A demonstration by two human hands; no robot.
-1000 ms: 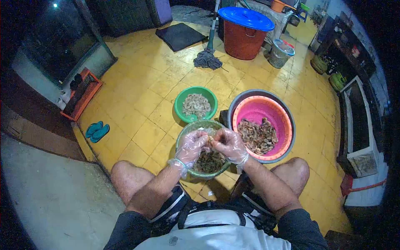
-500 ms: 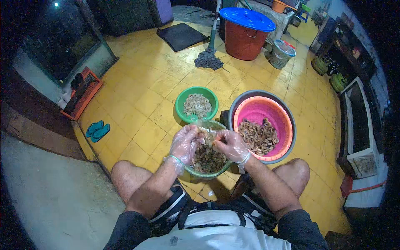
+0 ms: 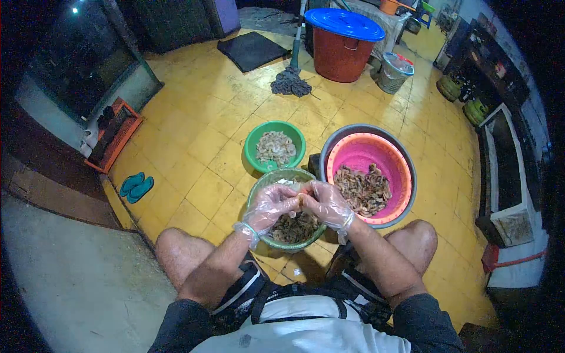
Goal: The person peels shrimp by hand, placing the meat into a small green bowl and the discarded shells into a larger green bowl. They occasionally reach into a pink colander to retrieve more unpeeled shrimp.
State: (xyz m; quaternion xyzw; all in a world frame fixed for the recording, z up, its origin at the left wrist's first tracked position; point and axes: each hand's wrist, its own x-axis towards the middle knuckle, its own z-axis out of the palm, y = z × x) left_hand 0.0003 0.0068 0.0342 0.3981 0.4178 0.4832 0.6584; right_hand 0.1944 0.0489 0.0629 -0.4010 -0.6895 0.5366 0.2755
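My left hand (image 3: 272, 205) and my right hand (image 3: 325, 205), both in clear plastic gloves, meet fingertip to fingertip over a speckled green basin (image 3: 275, 243). Both are closed in a pinch, and what lies between the fingers is too small to make out. Dark brownish shells or shrimp (image 3: 295, 229) fill the basin below them. Just beyond stands a green bowl (image 3: 251, 144) of pale peeled shrimp (image 3: 275, 147). To the right, a pink and orange basket (image 3: 382, 149) inside a grey tub (image 3: 414, 187) holds brownish unpeeled shrimp (image 3: 362, 189).
A red bucket (image 3: 339, 59) with a blue lid (image 3: 345, 24), a small pail (image 3: 394, 75) and a mop (image 3: 290, 81) stand farther off. Black mat (image 3: 253, 50), teal sandals (image 3: 139, 188) and orange crate (image 3: 122, 135) lie left. A white-framed cabinet (image 3: 508, 170) stands right.
My hands have come together, and their fingertips now touch. The pale piece seen between them earlier is mostly hidden. The whole view has shifted slightly.
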